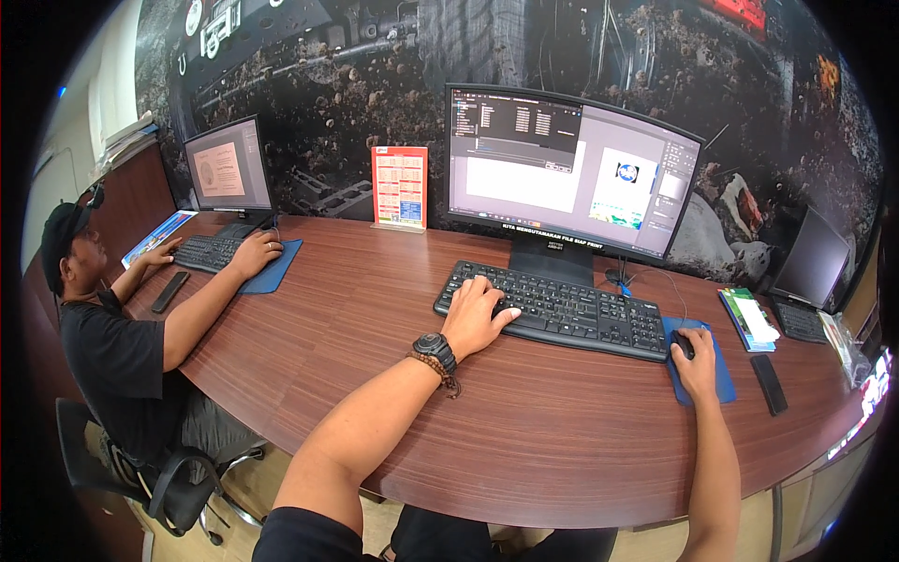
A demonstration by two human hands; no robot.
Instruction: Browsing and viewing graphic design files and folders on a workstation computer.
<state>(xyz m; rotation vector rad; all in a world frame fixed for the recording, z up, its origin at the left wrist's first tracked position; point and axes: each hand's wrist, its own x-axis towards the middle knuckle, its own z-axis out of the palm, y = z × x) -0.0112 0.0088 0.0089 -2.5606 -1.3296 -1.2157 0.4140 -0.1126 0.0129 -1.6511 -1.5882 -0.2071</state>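
My left hand (474,320) rests on the left end of a black keyboard (573,311), fingers spread over the keys and holding nothing. A black watch and a beaded bracelet circle that wrist. Off the keyboard's right end, my right hand (696,369) is closed over a black computer mouse (684,344), which it partly hides. Under the mouse lies a blue mouse pad (725,382). Behind the keyboard stands a wide monitor (552,192); a dark file window overlaps a design page on its screen.
A red and white desk calendar (400,187) stands left of the monitor. At the left, a seated co-worker (117,328) uses another keyboard (211,253) and monitor (228,169). On the right lie a black phone (769,384), booklets (746,318) and a laptop (811,262).
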